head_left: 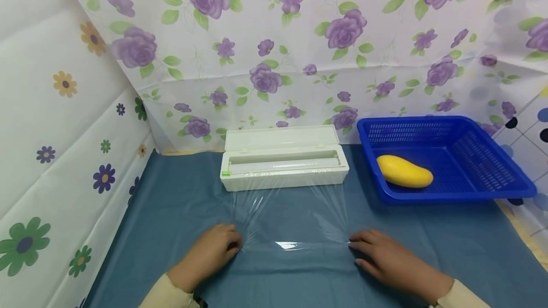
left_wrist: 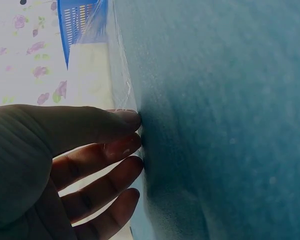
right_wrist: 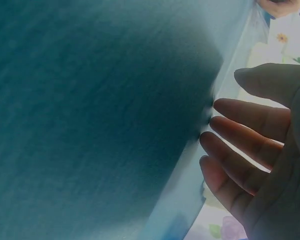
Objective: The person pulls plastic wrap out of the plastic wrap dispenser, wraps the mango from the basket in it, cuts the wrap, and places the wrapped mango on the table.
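Observation:
A clear sheet of plastic wrap (head_left: 295, 217) stretches over the table from a white wrap dispenser box (head_left: 284, 182), whose lid (head_left: 282, 138) stands raised at the back. A pale roll (head_left: 284, 165) shows inside the box. My left hand (head_left: 211, 248) pinches the near left corner of the wrap between thumb (left_wrist: 125, 120) and index finger, its other fingers bent loosely beside them. At the near right corner, my right hand (head_left: 381, 258) touches the wrap with nearly straight fingertips (right_wrist: 222, 105) on the cloth, its thumb held apart from them.
A blue plastic basket (head_left: 454, 196) sits right of the dispenser, with a yellow mango (head_left: 404, 171) inside. Blue-grey cloth (head_left: 180, 189) covers the table. Flowered sheets (head_left: 265, 27) hang behind and at the left side.

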